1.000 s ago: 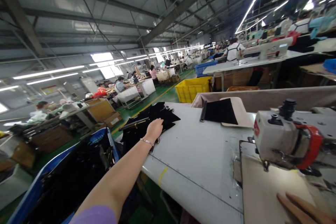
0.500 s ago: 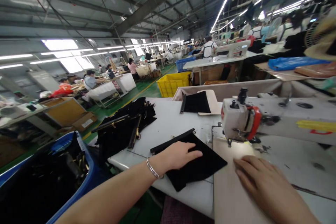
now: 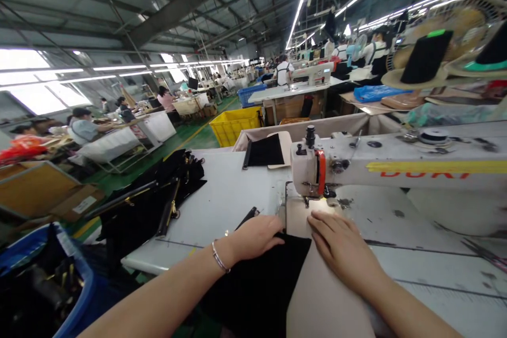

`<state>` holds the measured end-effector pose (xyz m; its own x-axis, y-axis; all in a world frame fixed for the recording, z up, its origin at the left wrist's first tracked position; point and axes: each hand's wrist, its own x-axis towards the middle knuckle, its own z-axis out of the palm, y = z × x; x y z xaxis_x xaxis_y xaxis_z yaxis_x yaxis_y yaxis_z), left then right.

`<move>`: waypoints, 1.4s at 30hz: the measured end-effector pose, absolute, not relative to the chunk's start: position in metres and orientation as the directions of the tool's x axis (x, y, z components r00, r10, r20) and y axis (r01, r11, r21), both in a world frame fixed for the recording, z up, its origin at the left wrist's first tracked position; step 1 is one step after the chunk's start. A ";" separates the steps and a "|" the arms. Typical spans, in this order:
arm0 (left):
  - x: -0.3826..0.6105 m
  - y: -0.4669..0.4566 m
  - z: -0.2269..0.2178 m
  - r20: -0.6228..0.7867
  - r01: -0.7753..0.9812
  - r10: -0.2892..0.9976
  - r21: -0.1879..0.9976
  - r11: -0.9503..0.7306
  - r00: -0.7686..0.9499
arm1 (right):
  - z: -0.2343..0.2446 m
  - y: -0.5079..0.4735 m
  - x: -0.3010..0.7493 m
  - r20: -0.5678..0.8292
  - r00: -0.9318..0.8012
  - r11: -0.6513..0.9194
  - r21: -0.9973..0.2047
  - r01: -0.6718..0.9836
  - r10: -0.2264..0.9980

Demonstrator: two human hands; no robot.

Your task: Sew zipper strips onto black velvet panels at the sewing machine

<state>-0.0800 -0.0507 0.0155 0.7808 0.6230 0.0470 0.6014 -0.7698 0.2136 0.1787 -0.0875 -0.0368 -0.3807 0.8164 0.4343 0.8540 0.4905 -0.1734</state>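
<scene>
My left hand [image 3: 253,237], with a silver bracelet at the wrist, has its fingers closed over the upper edge of a black fabric piece [image 3: 257,285]. That piece hangs over the table's front edge; a dark strip [image 3: 247,216] pokes out behind the hand. My right hand [image 3: 340,248] lies flat, fingers stretched out, on a long beige fabric piece [image 3: 317,296]. The far end of the beige piece lies under the needle area of a sewing machine [image 3: 307,169]. The black piece's right edge meets or overlaps the beige one.
On the left of the white table [image 3: 214,195] lies a pile of black pieces [image 3: 146,200] with zips. A blue bin [image 3: 85,285] stands below it. Another black piece [image 3: 265,150] rests on beige material behind. Scissors [image 3: 487,256] lie at right; a yellow crate [image 3: 233,124] stands beyond.
My left hand has drawn the black piece nearer and turned it, bringing it against the beige piece. My right hand stays on the beige piece. The view has swung right.
</scene>
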 end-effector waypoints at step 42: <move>-0.007 0.001 0.003 0.098 0.796 0.915 0.461 -0.391 0.392 | -0.032 -0.087 0.174 0.359 -0.352 0.437 -0.191 0.879 0.865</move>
